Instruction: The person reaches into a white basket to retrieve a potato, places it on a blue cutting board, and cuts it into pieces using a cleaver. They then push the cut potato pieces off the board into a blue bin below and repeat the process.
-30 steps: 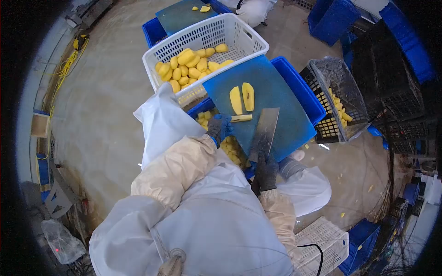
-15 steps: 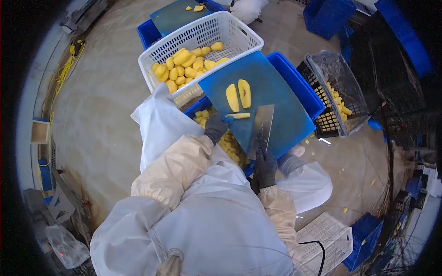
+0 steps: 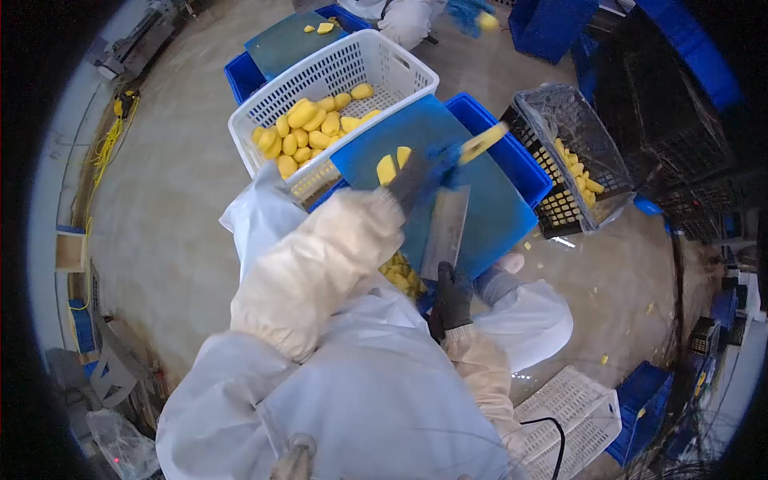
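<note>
My left hand (image 3: 432, 170), in a dark sleeve-like glove with blue fingers, stretches over the blue cutting board (image 3: 500, 216). A long yellow potato slice (image 3: 484, 144) sticks out from its fingertips, both blurred by motion. Two potato pieces (image 3: 386, 170) lie on the board beside my left wrist, partly covered by it. My right hand (image 3: 454, 298), in a dark glove, grips the handle of a cleaver (image 3: 446, 228), its broad blade resting over the board's near part. Potato chunks (image 3: 400, 274) show below the board, between my knees.
A white crate (image 3: 414, 76) of peeled potatoes (image 3: 308, 120) stands beyond the board. Right of it, a black crate (image 3: 552, 212) with a plastic liner holds cut potatoes (image 3: 580, 172). A co-worker's blue-gloved hand (image 3: 464, 14) is at the top. A white crate (image 3: 572, 416) lies lower right.
My left hand has moved right and away across the board, carrying a potato slice. The cleaver stays in my right hand, shifted slightly. A co-worker's blue glove and a potato have appeared at the top.
</note>
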Motion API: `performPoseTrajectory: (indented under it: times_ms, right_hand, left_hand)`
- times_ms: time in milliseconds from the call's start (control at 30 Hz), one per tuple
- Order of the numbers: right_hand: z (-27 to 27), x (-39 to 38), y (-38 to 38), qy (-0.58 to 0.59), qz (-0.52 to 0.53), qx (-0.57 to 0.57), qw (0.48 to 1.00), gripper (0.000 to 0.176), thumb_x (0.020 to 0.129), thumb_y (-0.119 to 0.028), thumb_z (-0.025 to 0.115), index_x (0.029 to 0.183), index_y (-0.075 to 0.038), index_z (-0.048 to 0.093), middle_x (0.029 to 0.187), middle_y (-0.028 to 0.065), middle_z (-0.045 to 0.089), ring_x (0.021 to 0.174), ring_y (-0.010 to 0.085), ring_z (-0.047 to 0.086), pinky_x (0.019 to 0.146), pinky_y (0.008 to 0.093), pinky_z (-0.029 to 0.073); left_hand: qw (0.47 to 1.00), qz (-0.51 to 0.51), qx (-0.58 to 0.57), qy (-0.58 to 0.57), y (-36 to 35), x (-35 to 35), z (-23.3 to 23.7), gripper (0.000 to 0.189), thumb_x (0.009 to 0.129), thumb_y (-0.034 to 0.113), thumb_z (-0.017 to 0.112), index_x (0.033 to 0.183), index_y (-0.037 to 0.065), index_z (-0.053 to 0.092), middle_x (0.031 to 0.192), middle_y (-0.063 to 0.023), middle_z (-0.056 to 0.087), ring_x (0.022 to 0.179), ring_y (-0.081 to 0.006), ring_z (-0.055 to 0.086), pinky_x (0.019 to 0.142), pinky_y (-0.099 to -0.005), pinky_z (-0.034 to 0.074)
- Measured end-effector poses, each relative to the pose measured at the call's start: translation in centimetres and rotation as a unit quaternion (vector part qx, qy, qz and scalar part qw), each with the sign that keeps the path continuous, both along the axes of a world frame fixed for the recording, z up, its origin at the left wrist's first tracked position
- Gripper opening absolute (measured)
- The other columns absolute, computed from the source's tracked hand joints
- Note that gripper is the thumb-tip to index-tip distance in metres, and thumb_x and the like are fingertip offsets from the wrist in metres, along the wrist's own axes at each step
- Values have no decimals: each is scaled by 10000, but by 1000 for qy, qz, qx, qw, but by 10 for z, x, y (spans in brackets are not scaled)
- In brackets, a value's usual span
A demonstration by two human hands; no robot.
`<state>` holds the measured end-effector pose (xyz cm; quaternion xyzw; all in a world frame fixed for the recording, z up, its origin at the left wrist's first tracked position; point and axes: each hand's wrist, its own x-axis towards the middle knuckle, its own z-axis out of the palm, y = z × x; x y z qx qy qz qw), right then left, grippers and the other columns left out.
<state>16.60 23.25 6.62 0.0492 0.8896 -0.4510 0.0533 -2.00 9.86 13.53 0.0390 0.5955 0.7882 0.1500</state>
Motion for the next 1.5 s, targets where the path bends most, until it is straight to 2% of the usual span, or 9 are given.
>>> performPoseTrajectory:
  times_ms: [133,267,700,900,967,1033,1233,1400,1500]
  right_hand:
    - [14,-9,0,-60,-171,-133,974,343,875,-266,508,922,66,578,900,213,603,775,319,552,706,416,412]
    - [-8,-13,11,-80,-261,-128,953,359,879,-255,507,984,81,577,953,212,605,827,259,547,741,388,415]
    - [-33,-8,16,23,-228,-246,942,341,885,-223,550,1070,63,544,971,128,601,849,217,540,785,341,429]
    - [-25,-8,16,-67,-245,-187,949,371,885,-227,544,1098,74,518,987,163,594,865,235,548,781,337,432]
    - [-38,-9,18,-18,-241,-67,968,437,883,-321,539,1004,98,564,900,182,617,812,277,554,749,400,422]
    - [-41,-8,20,-4,-226,-138,964,391,895,-267,518,1064,86,535,959,171,606,848,260,554,759,372,427]
    - [-57,-1,35,56,-154,-95,982,320,903,-245,505,1085,16,548,928,174,598,796,264,556,698,362,434]
    - [-31,-2,23,154,-68,206,964,275,886,-289,516,967,-35,583,729,222,590,630,350,570,552,406,439]
    - [-3,3,13,44,12,314,948,258,866,-305,518,843,-54,576,599,206,560,526,372,551,476,452,419]
  left_hand:
    - [974,-24,213,71,39,-44,53,299,882,304,520,927,16,586,704,-65,551,641,-152,546,640,-281,474]
    - [816,104,-486,294,11,-17,-33,304,873,285,504,1061,57,575,901,-186,603,811,-326,594,756,-389,463]
    - [635,-320,-687,153,-6,56,-15,278,754,199,565,1013,104,601,935,-160,559,894,-302,568,753,-428,455]
    - [587,-117,-755,267,-87,104,-79,189,817,227,504,946,106,570,962,-141,589,884,-329,579,717,-443,460]
    - [596,-93,-748,276,-69,107,-93,215,823,269,526,943,100,583,975,-166,589,915,-324,576,754,-461,450]
    - [922,78,-326,192,-39,107,-162,321,689,323,629,901,83,602,930,-130,579,859,-306,581,697,-420,447]
    - [704,-121,-680,162,21,86,-122,313,733,299,595,939,63,611,820,-117,612,769,-301,605,679,-457,463]
    - [878,63,-406,246,-30,65,-166,248,754,229,552,944,78,606,857,-123,608,762,-294,608,632,-433,471]
    - [624,-48,-686,371,-43,69,-112,214,822,167,479,976,73,594,833,-164,600,716,-315,616,607,-427,472]
